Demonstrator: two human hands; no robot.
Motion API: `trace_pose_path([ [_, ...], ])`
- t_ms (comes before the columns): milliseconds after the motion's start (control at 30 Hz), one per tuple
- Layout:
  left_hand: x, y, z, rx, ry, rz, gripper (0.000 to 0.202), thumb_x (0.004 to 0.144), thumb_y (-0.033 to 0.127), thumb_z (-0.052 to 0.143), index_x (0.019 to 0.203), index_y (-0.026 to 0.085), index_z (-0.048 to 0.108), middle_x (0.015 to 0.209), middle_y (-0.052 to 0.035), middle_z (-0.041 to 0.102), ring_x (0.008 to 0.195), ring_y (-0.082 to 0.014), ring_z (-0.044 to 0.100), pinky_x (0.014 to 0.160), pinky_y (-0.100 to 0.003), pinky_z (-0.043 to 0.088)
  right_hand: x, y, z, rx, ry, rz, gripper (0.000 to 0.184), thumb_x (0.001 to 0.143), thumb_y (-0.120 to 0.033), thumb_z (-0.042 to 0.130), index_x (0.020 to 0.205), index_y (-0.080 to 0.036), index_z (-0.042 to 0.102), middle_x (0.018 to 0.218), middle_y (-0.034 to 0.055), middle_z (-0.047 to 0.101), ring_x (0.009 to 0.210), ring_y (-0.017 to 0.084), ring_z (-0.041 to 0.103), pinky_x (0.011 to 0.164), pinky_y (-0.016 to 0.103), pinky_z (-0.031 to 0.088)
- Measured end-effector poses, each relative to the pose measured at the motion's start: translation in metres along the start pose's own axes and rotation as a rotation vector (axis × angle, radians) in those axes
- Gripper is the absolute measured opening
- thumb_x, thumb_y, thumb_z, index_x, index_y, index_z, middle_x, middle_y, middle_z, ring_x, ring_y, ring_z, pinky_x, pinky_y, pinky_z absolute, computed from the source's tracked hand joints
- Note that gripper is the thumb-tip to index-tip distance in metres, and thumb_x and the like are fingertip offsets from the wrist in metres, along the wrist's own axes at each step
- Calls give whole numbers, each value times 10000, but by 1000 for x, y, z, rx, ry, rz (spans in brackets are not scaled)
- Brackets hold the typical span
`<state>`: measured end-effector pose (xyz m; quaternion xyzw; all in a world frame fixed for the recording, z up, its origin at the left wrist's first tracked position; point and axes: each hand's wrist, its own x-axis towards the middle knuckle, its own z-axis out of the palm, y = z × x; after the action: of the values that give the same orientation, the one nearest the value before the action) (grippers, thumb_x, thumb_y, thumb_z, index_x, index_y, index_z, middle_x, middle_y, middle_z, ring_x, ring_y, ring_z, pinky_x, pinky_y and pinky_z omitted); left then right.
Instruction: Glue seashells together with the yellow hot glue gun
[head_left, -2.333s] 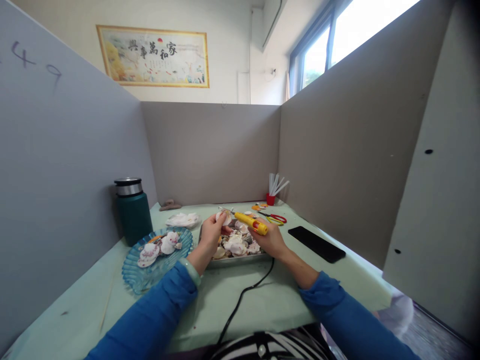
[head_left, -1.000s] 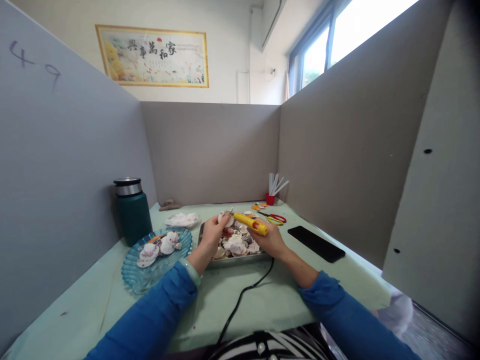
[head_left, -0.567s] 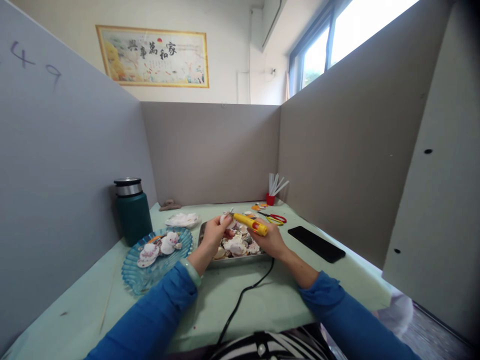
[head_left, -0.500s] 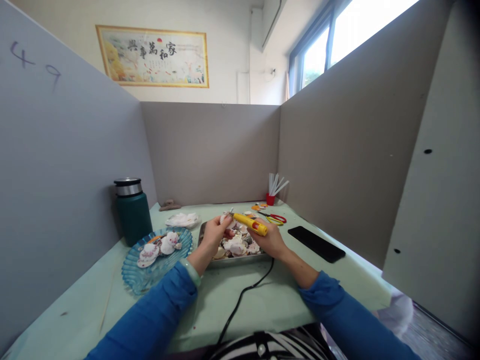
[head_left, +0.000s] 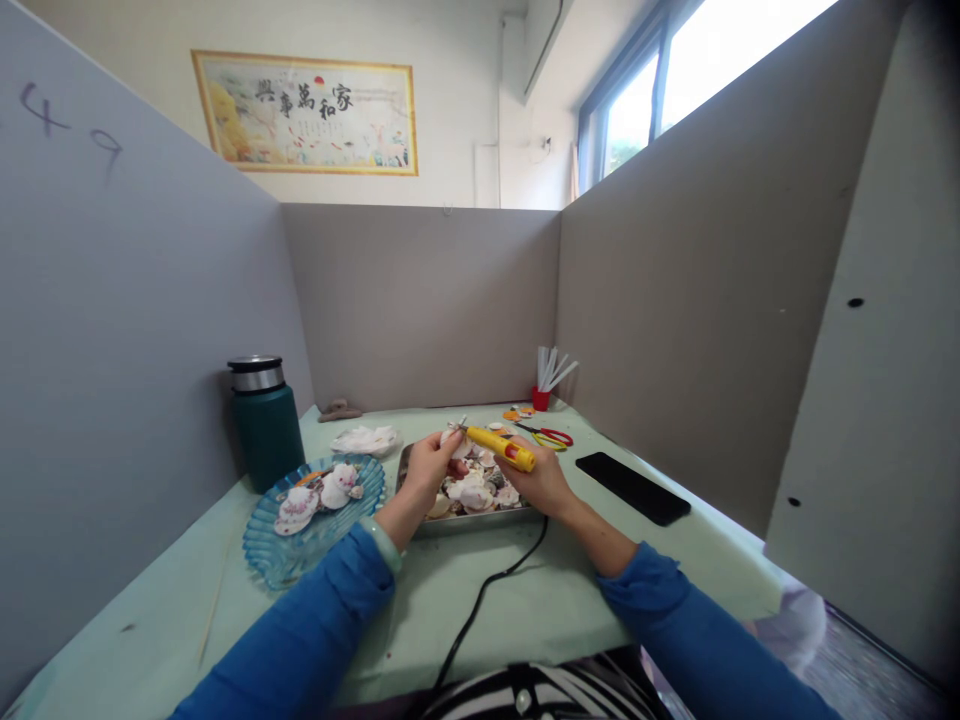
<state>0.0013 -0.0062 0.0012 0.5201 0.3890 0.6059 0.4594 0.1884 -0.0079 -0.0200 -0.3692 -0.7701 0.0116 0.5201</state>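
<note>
My right hand (head_left: pixel 541 482) is wrapped around a yellow glue gun (head_left: pixel 499 446) with a red trigger and a black cord (head_left: pixel 487 590). Its nozzle points left, at a pale seashell (head_left: pixel 452 434) pinched in my left hand (head_left: pixel 427 470). Fingers partly cover that shell, and whether the nozzle touches it I cannot tell. Beneath both hands lies a metal tray (head_left: pixel 480 524) filled with seashells (head_left: pixel 471 492). Left of it, a blue ribbed glass plate (head_left: pixel 274 562) bears shells joined into small figures (head_left: pixel 339 485).
A green bottle (head_left: pixel 268 435) stands at the left partition. Behind the tray are a white crumpled bundle (head_left: pixel 366 440), orange and white pieces (head_left: pixel 517 412), scissors (head_left: pixel 551 438) and a red cup (head_left: pixel 541 399) of white sticks. A black phone (head_left: pixel 632 487) lies right.
</note>
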Motion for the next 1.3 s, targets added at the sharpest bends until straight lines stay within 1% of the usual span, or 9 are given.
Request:
trace_pose_path([
  [333, -2, 3, 1, 15, 0, 4, 476, 582, 567, 770, 708, 151, 575, 477, 28, 540, 379, -103, 521, 395, -202, 393, 0, 0, 1, 2, 13, 8, 135, 831, -325, 549, 767, -208, 568, 637, -3, 594, 550, 147, 529, 543, 237, 399],
  [667, -1, 0, 0, 37, 5, 6, 518, 554, 600, 766, 703, 147, 564, 467, 36, 526, 372, -99, 512, 384, -200, 397, 1, -1, 1, 4, 17, 19, 166, 835, -345, 541, 746, -206, 556, 626, -6, 576, 542, 139, 507, 542, 229, 392],
  [800, 1, -1, -1, 17, 4, 4, 505, 565, 581, 773, 717, 144, 570, 496, 33, 539, 386, -96, 524, 394, -198, 406, 0, -1, 0, 7, 17, 10, 166, 838, -347, 545, 746, -208, 554, 619, -9, 571, 538, 138, 502, 538, 229, 389],
  [1000, 1, -2, -2, -15, 2, -3, 506, 557, 571, 788, 714, 144, 565, 492, 40, 522, 385, -94, 523, 390, -194, 396, 1, -1, 0, 4, 34, 9, 183, 842, -338, 545, 719, -203, 543, 625, 0, 576, 540, 138, 500, 543, 233, 390],
  [1167, 1, -1, -2, -24, 7, -7, 509, 557, 564, 791, 730, 138, 574, 527, 37, 532, 391, -91, 528, 389, -194, 394, 1, 0, 1, 11, 38, 13, 179, 839, -345, 549, 734, -200, 552, 636, 4, 587, 542, 139, 508, 546, 232, 395],
  [1300, 2, -2, -2, -14, 3, -2, 497, 563, 557, 789, 718, 142, 563, 517, 42, 518, 390, -91, 524, 388, -194, 391, 1, 1, 1, -1, 43, 10, 178, 842, -346, 544, 738, -203, 555, 644, 7, 591, 550, 143, 515, 557, 236, 401],
])
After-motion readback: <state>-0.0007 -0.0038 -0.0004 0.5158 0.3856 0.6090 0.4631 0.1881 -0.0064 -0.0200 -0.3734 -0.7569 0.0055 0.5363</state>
